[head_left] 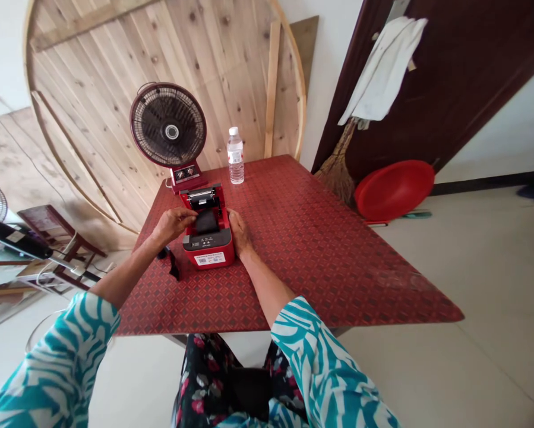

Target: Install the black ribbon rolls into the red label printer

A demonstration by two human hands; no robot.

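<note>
A red and black label printer (209, 254) stands on the table with its lid (202, 196) raised. A black roll (207, 222) sits in its opened bay. My left hand (174, 224) reaches over the bay's left edge, fingertips pinched together beside the roll; whatever lies between them is too small to make out. Along the printer's right wall, my right hand (240, 230) is pressed against the casing and holds it, its fingers partly hidden behind it. A black curved strip (174, 266) lies on the table just left of the printer.
The table (311, 249) has a red patterned cover. Behind the printer are a fan (168, 128) and a water bottle (236, 157). A round wooden panel (231, 71) leans on the wall. On the right are a broom (339, 169) and a red basin (395, 189); a chair (55, 235) stands left.
</note>
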